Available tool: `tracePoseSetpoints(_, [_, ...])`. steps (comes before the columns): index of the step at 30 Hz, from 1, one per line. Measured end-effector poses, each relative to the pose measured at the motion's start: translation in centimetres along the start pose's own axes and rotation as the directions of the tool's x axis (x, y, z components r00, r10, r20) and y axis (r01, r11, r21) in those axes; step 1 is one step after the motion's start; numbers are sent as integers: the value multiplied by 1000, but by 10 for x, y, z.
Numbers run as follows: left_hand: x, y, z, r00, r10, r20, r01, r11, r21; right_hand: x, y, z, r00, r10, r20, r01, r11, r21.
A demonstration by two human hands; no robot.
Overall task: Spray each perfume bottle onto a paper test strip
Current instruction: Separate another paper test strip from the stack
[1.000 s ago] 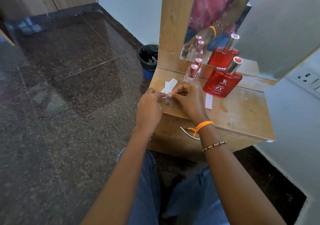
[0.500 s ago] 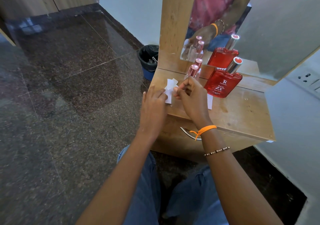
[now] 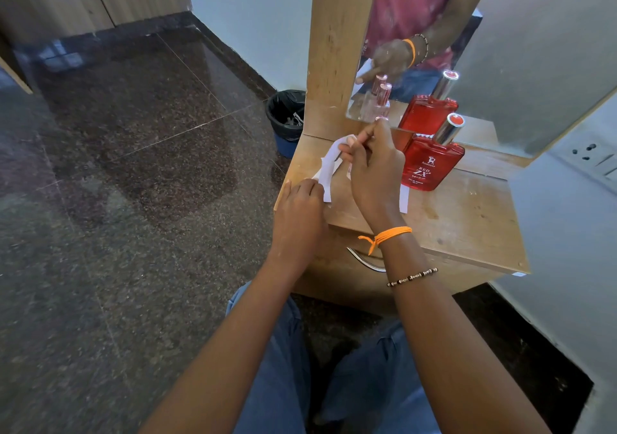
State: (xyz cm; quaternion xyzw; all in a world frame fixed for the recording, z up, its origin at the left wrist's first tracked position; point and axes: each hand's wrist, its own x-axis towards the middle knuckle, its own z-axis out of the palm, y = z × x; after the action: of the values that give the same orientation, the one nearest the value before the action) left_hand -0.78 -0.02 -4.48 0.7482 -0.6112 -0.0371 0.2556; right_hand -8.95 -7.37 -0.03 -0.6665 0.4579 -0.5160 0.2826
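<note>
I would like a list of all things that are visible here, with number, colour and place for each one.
paper strip: one, white, held up between both hands
second paper strip: one, white, flat on the table beside the right wrist
red bottle: one, silver cap, on the table by the mirror
pink-capped bottle: only a pink cap shows behind the right hand
table: one, light wood
mirror: one, behind the table
bin: one, black liner, on the floor left of the table
left hand: holds the strip's lower end
right hand: pinches the strip's upper end
</note>
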Motion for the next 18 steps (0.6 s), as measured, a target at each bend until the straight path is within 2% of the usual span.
tracePoseSetpoints(10, [-1,5,-5,999,-33,20,33,999,-10,-4,-7,-7,984,-146,-105,145,989,-16])
tracePoseSetpoints(15, [-7,11,-3,995,-84,-60,79,994,-74,-35,8,-13,991,-134,-12,134,990,36])
tracePoseSetpoints(18, [-4,10,-6,991,-122,-55,111,979,-170,-55,16,-19,994,-103,30,102,994,47])
